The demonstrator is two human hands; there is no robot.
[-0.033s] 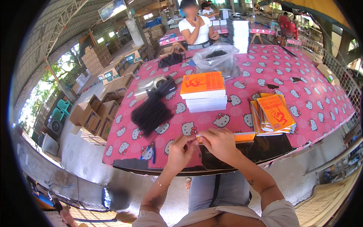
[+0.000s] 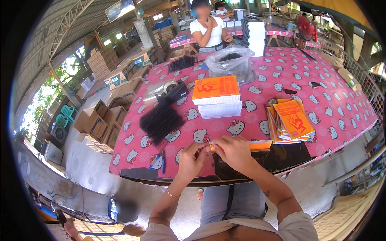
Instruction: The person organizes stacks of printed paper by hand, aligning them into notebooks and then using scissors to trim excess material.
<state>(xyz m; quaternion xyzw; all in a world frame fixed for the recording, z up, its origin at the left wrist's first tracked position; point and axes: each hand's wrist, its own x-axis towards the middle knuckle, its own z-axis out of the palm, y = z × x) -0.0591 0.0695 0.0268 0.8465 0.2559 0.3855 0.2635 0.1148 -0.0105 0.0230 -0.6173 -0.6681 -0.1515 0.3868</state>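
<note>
The right hand (image 2: 233, 150) is gripping the left end of a notebook (image 2: 260, 145) lying near the table's (image 2: 337, 108) front edge. The left hand (image 2: 192, 158) is curling beside it, its hold indeterminable. Fingertip work at that end is seemingly proceeding; the next move is likely calling for steady pressure.

The pink printed worktop (image 2: 341, 102) has a smooth, softly shiny cover, like plastic. At its near edge, the flat black patch (image 2: 281, 158) is smooth and glossy. The thin orange book (image 2: 260, 146) there looks like smooth paper. The neat stack of orange books (image 2: 217, 94) has smooth paper covers and matt white pages. Toward the far edge, the clear bag (image 2: 239, 74) is thin, crinkly, shiny plastic. Near the left edge, the bristly black bundle (image 2: 161, 122) looks like rough, thin plastic.
</note>
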